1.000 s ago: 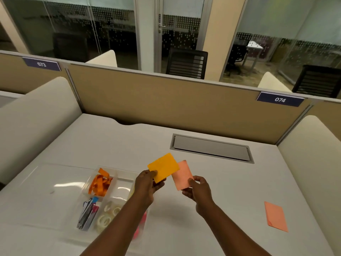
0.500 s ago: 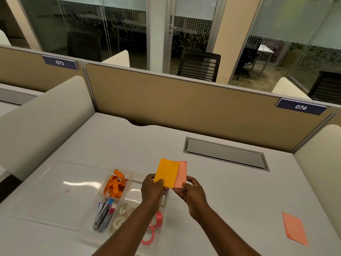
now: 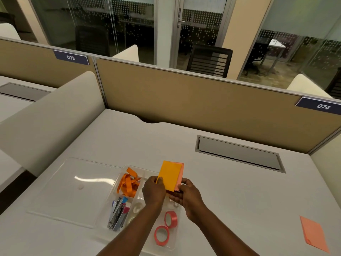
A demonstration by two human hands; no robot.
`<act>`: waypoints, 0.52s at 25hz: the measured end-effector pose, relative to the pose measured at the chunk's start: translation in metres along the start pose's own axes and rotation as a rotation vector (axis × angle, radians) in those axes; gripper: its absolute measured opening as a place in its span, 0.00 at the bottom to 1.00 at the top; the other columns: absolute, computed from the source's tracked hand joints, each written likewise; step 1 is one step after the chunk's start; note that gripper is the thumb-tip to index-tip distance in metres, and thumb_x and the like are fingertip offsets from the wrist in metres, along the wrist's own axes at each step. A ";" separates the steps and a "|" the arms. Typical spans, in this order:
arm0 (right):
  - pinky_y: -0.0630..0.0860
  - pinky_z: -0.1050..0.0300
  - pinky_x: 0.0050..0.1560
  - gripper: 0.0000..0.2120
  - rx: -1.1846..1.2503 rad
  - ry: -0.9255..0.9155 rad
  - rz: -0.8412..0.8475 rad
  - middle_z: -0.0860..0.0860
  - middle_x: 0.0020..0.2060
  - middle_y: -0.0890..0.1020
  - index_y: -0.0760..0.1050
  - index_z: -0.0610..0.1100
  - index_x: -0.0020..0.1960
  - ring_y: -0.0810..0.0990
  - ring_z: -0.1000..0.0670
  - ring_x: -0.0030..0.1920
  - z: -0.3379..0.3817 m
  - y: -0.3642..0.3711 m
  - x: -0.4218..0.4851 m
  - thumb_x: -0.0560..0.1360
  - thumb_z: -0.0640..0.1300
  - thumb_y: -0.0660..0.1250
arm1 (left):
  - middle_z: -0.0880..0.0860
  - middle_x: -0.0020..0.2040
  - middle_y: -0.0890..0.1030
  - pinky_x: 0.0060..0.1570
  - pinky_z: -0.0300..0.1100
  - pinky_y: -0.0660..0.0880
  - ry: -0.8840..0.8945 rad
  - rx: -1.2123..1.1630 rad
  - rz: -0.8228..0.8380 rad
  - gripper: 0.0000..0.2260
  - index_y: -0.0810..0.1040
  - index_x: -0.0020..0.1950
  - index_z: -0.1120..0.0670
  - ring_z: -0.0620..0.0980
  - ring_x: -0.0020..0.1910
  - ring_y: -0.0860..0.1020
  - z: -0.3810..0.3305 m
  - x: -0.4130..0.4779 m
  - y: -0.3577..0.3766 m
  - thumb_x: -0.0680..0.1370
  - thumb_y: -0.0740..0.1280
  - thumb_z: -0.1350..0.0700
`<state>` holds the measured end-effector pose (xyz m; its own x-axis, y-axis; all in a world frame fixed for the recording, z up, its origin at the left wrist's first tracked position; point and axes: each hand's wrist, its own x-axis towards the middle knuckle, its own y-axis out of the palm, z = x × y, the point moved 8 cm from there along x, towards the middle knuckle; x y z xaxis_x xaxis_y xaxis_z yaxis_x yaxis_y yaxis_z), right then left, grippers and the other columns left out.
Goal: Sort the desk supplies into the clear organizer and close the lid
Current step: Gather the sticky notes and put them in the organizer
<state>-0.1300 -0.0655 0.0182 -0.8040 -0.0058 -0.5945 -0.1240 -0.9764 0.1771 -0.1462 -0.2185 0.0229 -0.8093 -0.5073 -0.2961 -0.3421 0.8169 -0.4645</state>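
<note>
So the person's about halfway-ish through, going by what's sitting in the clear organizer [image 3: 113, 193]. The orange ribbon [image 3: 129, 183] has the back-left compartment, some metal clippers [image 3: 117, 213] are in front of that, clear tape rolls [image 3: 137, 207] sit in the middle and two red tape rolls [image 3: 162, 235] are in the near right section.

Both hands are busy over the back of the organizer. The left grip [image 3: 154, 191] is pinching the lower left corner of an orange sticky pad [image 3: 168, 175]. The right grip [image 3: 186, 195] is clamped on the bottom of a pink pad [image 3: 180, 179] tucked right behind it, so the two pads are basically stacked and held up off the table [image 3: 239, 200]. It looks like they're being squared up to drop in together, though which compartment they're headed for is anyone's guess.

What's left: those two pads need to go in, plus there's one more salmon pad [image 3: 313, 233] lying way off to the right by itself. The lid [image 3: 73, 189] is flat on the table, touching the organizer's left side, so closing it hasn't happened yet.
</note>
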 end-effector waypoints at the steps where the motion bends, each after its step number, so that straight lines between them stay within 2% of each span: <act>1: 0.82 0.46 0.55 0.11 -0.014 0.003 0.014 0.43 0.54 0.83 0.71 0.45 0.63 0.87 0.45 0.47 -0.002 0.006 0.002 0.83 0.38 0.55 | 0.57 0.54 0.82 0.53 0.49 0.76 -0.006 -0.007 0.001 0.12 0.79 0.58 0.58 0.53 0.48 0.77 0.003 0.004 -0.003 0.81 0.61 0.53; 6: 0.82 0.49 0.53 0.08 -0.084 0.009 0.071 0.47 0.51 0.85 0.74 0.48 0.59 0.86 0.46 0.48 -0.008 0.034 0.009 0.83 0.41 0.58 | 0.57 0.55 0.81 0.50 0.45 0.74 -0.015 0.006 0.005 0.13 0.78 0.60 0.58 0.55 0.52 0.78 0.014 0.018 -0.014 0.81 0.61 0.52; 9: 0.83 0.52 0.48 0.10 -0.128 0.009 0.077 0.46 0.51 0.85 0.75 0.46 0.60 0.86 0.46 0.48 -0.012 0.044 0.018 0.84 0.44 0.56 | 0.56 0.54 0.81 0.47 0.44 0.73 -0.052 -0.007 -0.005 0.12 0.78 0.59 0.58 0.52 0.48 0.76 0.025 0.027 -0.020 0.81 0.63 0.52; 13: 0.82 0.54 0.39 0.12 -0.321 -0.070 -0.020 0.45 0.47 0.85 0.77 0.44 0.54 0.84 0.48 0.44 -0.013 0.044 0.029 0.83 0.49 0.58 | 0.55 0.49 0.82 0.46 0.44 0.72 -0.043 -0.014 -0.015 0.08 0.79 0.53 0.58 0.51 0.44 0.75 0.033 0.038 -0.029 0.79 0.65 0.55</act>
<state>-0.1507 -0.1111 -0.0016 -0.8429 0.0179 -0.5377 0.0408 -0.9944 -0.0970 -0.1510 -0.2702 -0.0025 -0.7825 -0.5310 -0.3251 -0.3610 0.8124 -0.4580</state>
